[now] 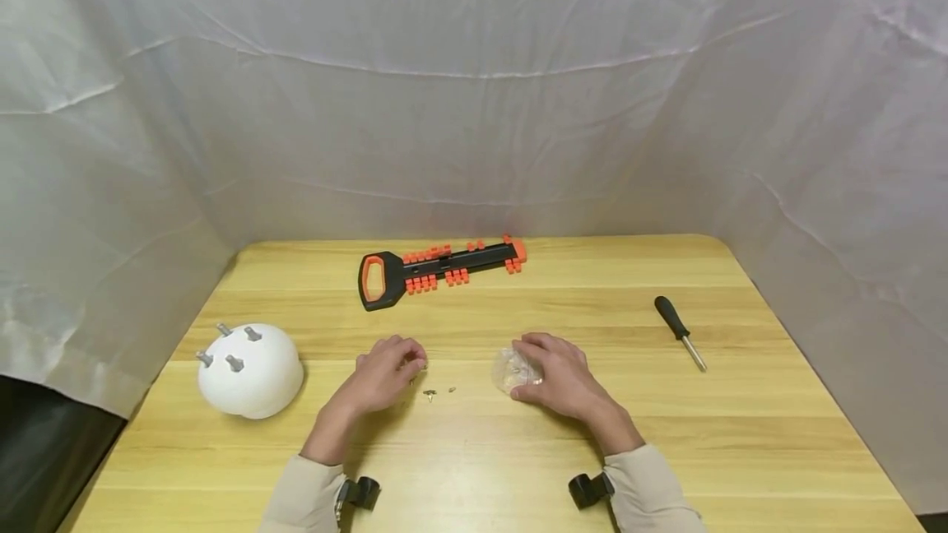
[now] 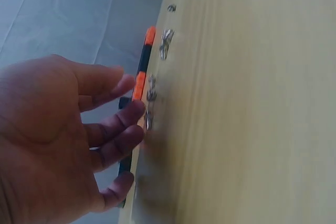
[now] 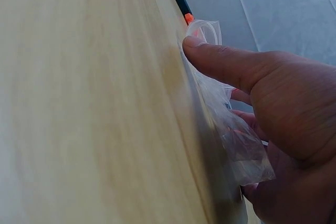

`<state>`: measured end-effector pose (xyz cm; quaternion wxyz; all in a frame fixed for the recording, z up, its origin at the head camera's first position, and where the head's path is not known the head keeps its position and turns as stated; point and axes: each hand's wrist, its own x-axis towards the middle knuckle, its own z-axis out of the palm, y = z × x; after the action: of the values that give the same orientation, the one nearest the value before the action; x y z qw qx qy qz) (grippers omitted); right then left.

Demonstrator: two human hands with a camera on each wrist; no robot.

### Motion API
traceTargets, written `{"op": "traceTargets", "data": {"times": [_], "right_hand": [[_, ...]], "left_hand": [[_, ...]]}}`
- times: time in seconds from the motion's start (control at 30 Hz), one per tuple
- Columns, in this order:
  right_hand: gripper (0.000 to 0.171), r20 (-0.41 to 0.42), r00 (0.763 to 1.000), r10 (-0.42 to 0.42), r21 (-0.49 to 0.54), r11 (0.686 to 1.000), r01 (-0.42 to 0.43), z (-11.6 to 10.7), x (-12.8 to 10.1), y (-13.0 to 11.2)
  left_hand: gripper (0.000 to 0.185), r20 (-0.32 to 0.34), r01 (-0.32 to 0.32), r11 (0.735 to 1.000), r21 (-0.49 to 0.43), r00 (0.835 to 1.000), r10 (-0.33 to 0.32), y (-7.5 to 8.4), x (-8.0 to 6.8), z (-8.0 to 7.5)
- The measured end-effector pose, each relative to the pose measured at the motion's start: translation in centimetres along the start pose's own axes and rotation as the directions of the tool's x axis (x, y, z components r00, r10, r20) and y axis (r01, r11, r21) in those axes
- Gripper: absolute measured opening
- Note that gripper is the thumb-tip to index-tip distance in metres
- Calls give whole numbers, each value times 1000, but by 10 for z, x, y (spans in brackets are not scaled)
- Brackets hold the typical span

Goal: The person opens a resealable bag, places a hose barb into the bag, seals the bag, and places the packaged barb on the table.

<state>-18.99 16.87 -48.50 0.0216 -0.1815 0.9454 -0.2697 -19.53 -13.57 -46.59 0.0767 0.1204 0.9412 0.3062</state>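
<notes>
Between the white dome (image 1: 252,377) and screwdriver (image 1: 672,320), a bag (image 1: 508,370) is gripped by the right hand (image 1: 560,376); screws (image 1: 430,393) are partly hidden by the loosely bent left hand (image 1: 379,377).

The surface (image 1: 592,294) shows pale wood grain, smooth with a soft sheen. Small fittings (image 2: 167,36) are of bright, glossy metal. The bag (image 3: 244,150) is clear, thin plastic, wrinkled and shiny. The white dome (image 1: 255,385) appears smooth and matt; its material cannot be confirmed. The black-and-orange tool (image 1: 481,257) looks like plastic. The screwdriver (image 1: 672,319) pairs a dark handle with a shiny metal shaft. Sleeves (image 1: 652,484) are matt cloth; the backdrop (image 1: 474,130) is creased, faintly lustrous sheeting.
</notes>
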Motion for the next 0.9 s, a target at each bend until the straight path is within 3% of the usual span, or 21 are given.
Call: {"op": "traceTargets", "data": {"times": [0.23,0.43,0.9], "right_hand": [[72,2,1000,-3,3,1000,3,-1,1,0],[71,-5,1000,-3,4,1000,3,0,1,0],[69,-8,1000,5,25,1000,-4,-1,1,-2]], "left_hand": [[6,25,65,997,31,997,-66,-9,-7,-7],[12,39,49,997,59,998,-51,-15,-15,-10],[10,-13,86,992,89,996,-85,-16,-19,-13]]}}
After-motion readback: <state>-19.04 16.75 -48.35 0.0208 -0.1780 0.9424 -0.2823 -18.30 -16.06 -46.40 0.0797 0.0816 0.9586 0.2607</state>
